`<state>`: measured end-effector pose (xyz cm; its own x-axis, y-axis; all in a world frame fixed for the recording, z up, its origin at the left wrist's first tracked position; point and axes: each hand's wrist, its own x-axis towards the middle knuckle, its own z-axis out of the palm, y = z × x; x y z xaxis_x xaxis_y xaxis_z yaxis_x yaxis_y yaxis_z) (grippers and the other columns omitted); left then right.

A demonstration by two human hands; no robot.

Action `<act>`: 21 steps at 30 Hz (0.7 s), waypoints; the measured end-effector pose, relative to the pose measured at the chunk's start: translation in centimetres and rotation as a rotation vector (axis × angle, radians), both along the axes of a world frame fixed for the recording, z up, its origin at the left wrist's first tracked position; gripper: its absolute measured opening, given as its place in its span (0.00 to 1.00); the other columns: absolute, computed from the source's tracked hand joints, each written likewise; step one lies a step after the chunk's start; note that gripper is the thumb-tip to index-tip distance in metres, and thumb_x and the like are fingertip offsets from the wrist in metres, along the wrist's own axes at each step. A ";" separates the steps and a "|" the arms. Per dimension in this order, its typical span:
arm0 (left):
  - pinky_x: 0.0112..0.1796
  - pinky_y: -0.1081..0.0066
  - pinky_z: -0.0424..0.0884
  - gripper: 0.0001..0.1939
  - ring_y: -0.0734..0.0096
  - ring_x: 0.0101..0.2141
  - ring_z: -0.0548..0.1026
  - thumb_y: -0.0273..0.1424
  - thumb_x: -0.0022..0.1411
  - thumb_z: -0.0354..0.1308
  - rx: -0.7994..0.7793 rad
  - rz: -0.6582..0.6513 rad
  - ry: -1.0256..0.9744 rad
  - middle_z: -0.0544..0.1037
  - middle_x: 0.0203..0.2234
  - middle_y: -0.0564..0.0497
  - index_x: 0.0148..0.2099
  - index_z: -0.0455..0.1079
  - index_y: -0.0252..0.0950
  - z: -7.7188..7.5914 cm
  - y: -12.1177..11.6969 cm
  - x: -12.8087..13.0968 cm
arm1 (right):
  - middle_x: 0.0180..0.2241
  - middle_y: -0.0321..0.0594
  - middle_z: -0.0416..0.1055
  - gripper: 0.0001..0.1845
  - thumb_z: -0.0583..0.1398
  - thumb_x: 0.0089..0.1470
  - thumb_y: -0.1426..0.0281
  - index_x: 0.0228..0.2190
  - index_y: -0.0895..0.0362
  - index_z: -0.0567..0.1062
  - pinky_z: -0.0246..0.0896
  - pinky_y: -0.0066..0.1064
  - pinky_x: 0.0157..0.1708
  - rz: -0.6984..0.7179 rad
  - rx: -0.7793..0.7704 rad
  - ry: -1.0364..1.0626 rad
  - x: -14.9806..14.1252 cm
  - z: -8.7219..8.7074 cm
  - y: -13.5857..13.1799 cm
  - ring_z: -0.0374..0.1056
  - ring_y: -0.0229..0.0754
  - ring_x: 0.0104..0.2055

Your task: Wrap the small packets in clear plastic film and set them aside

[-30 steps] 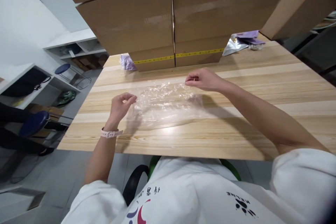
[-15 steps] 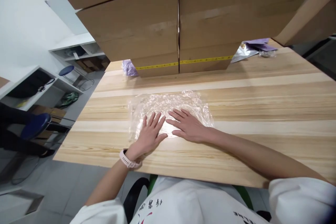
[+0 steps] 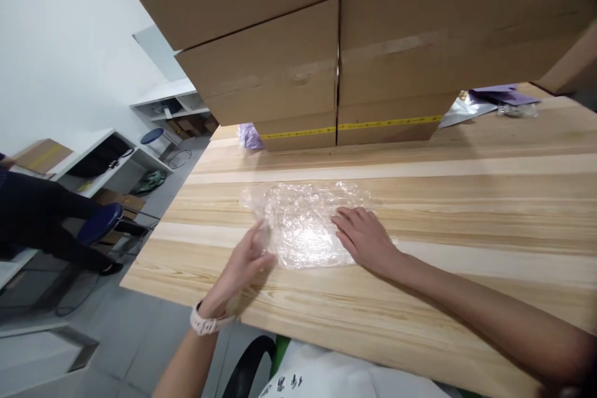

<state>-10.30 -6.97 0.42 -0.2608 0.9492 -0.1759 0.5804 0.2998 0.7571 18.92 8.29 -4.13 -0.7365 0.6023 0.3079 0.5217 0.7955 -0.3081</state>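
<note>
A crinkled sheet of clear plastic film point(image 3: 301, 221) lies on the wooden table point(image 3: 466, 199) in front of me. My right hand point(image 3: 366, 239) rests flat on the film's right part, fingers stretched out. At the film's left near corner, my left hand point(image 3: 247, 261) has its fingers curled on the edge, which looks slightly lifted. A pale watch sits on my left wrist.
Stacked cardboard boxes point(image 3: 336, 56) with yellow tape fill the far side of the table. Purple and silver bags point(image 3: 485, 101) lie at the far right, a purple bag point(image 3: 249, 135) at the left of the boxes. Shelves, a blue stool point(image 3: 97, 224) and a seated person's legs are at the left.
A second ago both hands held the film stretched above the table. They laid it down and pressed flat on it; now the left hand has moved to the left corner and curled on it.
</note>
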 end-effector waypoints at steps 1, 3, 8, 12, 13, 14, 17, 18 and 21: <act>0.37 0.64 0.77 0.46 0.67 0.34 0.77 0.35 0.57 0.64 -0.004 -0.085 -0.050 0.74 0.54 0.41 0.74 0.50 0.45 0.0 0.7 1.4 | 0.56 0.56 0.70 0.17 0.52 0.67 0.71 0.53 0.61 0.73 0.62 0.52 0.51 0.059 -0.034 0.047 -1.3 0.0 -0.3 0.63 0.57 0.52; 0.42 0.62 0.77 0.50 0.62 0.41 0.78 0.31 0.55 0.66 0.012 -0.267 -0.043 0.73 0.58 0.41 0.75 0.47 0.46 0.1 2.0 3.8 | 0.53 0.54 0.71 0.16 0.53 0.65 0.73 0.51 0.61 0.74 0.63 0.49 0.53 0.196 -0.147 0.157 -4.0 0.3 -1.0 0.64 0.53 0.52; 0.52 0.55 0.72 0.44 0.52 0.53 0.74 0.21 0.55 0.55 0.131 -0.397 0.313 0.74 0.57 0.39 0.74 0.53 0.41 -0.6 3.6 4.5 | 0.42 0.44 0.75 0.12 0.55 0.63 0.76 0.42 0.58 0.77 0.69 0.39 0.45 0.332 -0.529 0.378 -8.1 1.3 -2.0 0.70 0.44 0.43; 0.45 0.62 0.72 0.22 0.58 0.41 0.79 0.20 0.56 0.50 0.014 -0.280 0.402 0.81 0.40 0.45 0.49 0.76 0.39 -0.8 4.7 0.5 | 0.51 0.46 0.75 0.17 0.54 0.65 0.75 0.52 0.55 0.74 0.68 0.43 0.52 0.348 -0.476 0.527 -8.5 1.2 -3.0 0.71 0.46 0.52; 0.43 0.63 0.72 0.17 0.58 0.38 0.78 0.21 0.56 0.50 -0.023 -0.211 0.402 0.80 0.34 0.47 0.42 0.76 0.40 -0.5 5.2 -1.0 | 0.54 0.47 0.74 0.18 0.54 0.65 0.75 0.53 0.55 0.73 0.67 0.46 0.54 0.357 -0.379 0.559 -8.5 1.0 -3.3 0.70 0.47 0.55; 0.42 0.64 0.71 0.14 0.59 0.35 0.78 0.22 0.56 0.52 -0.041 -0.114 0.401 0.79 0.29 0.49 0.38 0.76 0.40 -0.2 5.9 -2.7 | 0.55 0.48 0.73 0.18 0.54 0.65 0.76 0.53 0.54 0.73 0.66 0.48 0.56 0.376 -0.274 0.579 -8.6 0.9 -3.6 0.68 0.48 0.57; 0.45 0.62 0.70 0.13 0.56 0.38 0.77 0.21 0.49 0.58 0.040 0.218 0.374 0.77 0.31 0.49 0.36 0.76 0.40 1.2 8.3 -8.6 | 0.56 0.50 0.72 0.16 0.55 0.63 0.78 0.50 0.55 0.72 0.66 0.49 0.54 0.436 -0.073 0.555 -8.8 0.8 -4.1 0.65 0.50 0.58; 0.47 0.61 0.69 0.14 0.55 0.41 0.76 0.20 0.48 0.58 0.071 0.285 0.371 0.77 0.34 0.47 0.37 0.76 0.39 1.7 9.2 -10.6 | 0.57 0.50 0.71 0.16 0.55 0.63 0.78 0.50 0.56 0.72 0.67 0.49 0.54 0.432 -0.058 0.530 -8.9 0.8 -4.2 0.65 0.51 0.58; 0.51 0.57 0.68 0.13 0.51 0.47 0.74 0.18 0.48 0.58 0.157 0.486 0.349 0.75 0.38 0.42 0.37 0.75 0.33 3.0 12.1 -15.7 | 0.57 0.51 0.70 0.16 0.54 0.61 0.80 0.48 0.56 0.72 0.67 0.50 0.54 0.347 -0.068 0.476 -9.1 1.0 -4.0 0.63 0.52 0.59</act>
<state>-26.03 5.11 3.42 -0.6873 0.7147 0.1298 0.6266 0.4930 0.6036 9.79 4.29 -3.12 -0.6840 0.3812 0.6219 0.0267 0.8651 -0.5008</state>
